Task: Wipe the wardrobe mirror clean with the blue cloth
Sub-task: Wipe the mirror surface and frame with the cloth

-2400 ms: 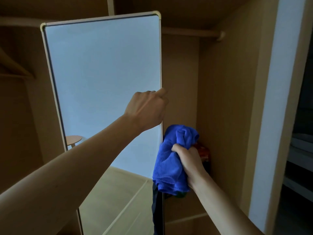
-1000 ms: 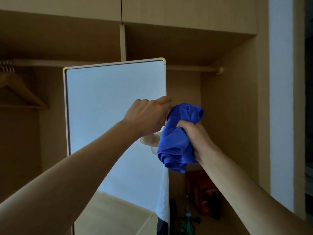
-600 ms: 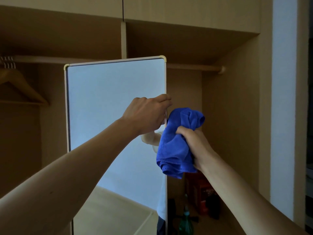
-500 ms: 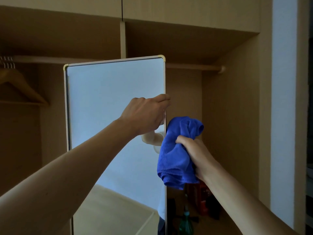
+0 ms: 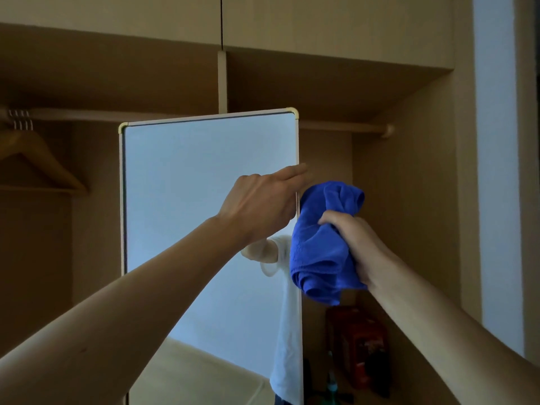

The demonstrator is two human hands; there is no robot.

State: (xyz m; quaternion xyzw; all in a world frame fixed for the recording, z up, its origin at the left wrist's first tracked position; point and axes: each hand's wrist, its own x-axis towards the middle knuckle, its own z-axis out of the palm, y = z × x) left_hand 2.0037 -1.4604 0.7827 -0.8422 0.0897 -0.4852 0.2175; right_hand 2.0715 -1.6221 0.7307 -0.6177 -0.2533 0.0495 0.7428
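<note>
The tall framed wardrobe mirror stands swung out from the open wardrobe, its glass facing me. My left hand grips the mirror's right edge at mid-height, fingers curled round the frame. My right hand holds the bunched blue cloth just right of that edge, with the cloth touching the frame below my left hand. A white sleeve and an arm are reflected low in the glass.
A hanging rail crosses the right compartment behind the mirror. A wooden hanger hangs at the left. Red boxes and a green bottle sit low in the right compartment. The wardrobe's side panel rises close on the right.
The view rose from the lower mirror to its upper half. My right hand brought the cloth up along the right edge, dipped slightly, then rose again. My left hand kept its grip.
</note>
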